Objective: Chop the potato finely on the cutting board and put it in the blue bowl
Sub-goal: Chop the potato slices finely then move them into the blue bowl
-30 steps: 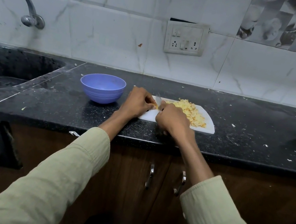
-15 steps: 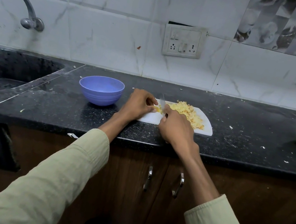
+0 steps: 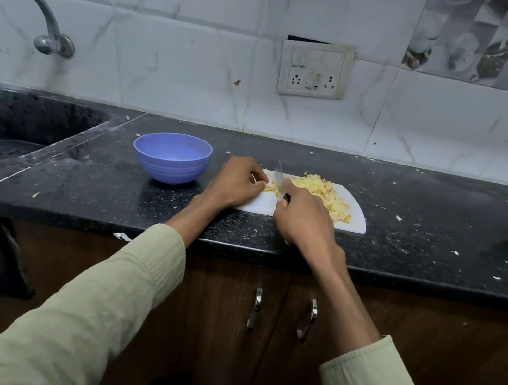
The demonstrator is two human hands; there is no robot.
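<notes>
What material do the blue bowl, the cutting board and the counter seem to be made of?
Blue bowl: probably plastic, matte, with moulded ridges on its side.
Cutting board: likely white plastic, thin, smooth, with rounded corners.
Counter: seems polished black stone, perhaps granite, speckled and slightly reflective.

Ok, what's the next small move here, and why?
Probably another downward cut. The left hand pins a few uncut potato strips on the cutting board, and the right hand holds the knife right over them. The blue bowl looks empty, so transferring comes later.
</notes>
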